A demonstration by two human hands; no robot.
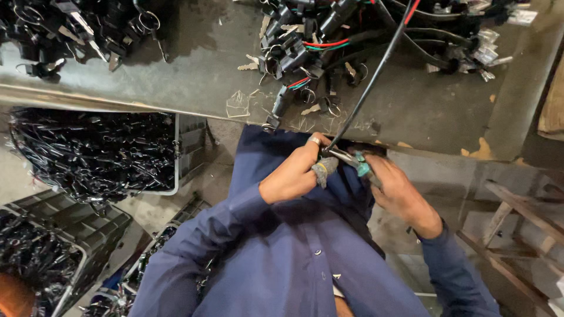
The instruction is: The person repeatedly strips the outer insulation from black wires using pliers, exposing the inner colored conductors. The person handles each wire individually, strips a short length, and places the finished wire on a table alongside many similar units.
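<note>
I saw a black cable [376, 73] stretched taut and slanting from the workbench pile down to a pair of pliers [351, 159] with teal handles, whose metal jaws were closed on the cable's lower end.

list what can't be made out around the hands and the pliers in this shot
- Head view: the tip of the pliers is hidden behind the left hand, so what it bites cannot be told.
- The black cable runs off the top edge; its far end is cut off.
- The cable's lower end is hidden between both hands; the right hand covers the pliers' handles.
- The parts in the crate are too tangled to tell apart.
</note>
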